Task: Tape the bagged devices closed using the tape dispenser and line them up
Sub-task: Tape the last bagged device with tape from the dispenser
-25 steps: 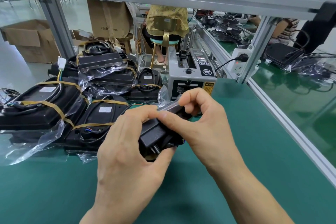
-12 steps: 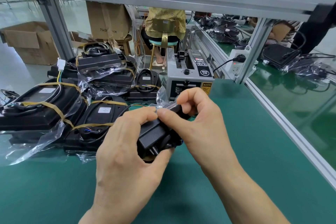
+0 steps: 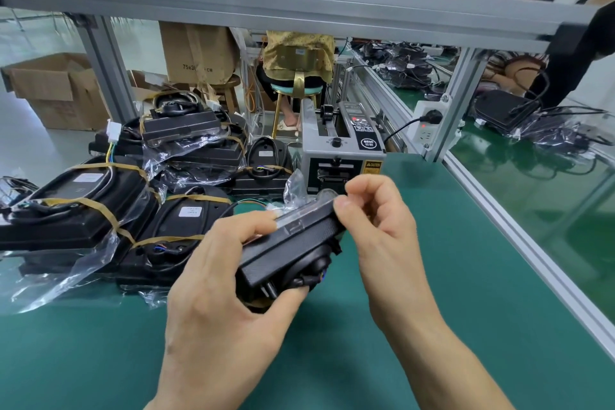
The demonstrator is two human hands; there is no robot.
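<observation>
On the green counter [image 3: 432, 276], the left hand [image 3: 226, 303] grips a bagged device [image 3: 289, 243] while the right hand [image 3: 376, 216] pinches its end, apparently pressing tape down. Next, probably, setting it beside the taped devices [image 3: 100, 206].

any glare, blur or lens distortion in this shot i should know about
Head view: wide-angle bending bows the overhead frame rail and the edges; soft glare on the green mat to the right and on the clear bags of the taped devices; both hands and the held device are fairly sharp; the far background looks softer.
</observation>
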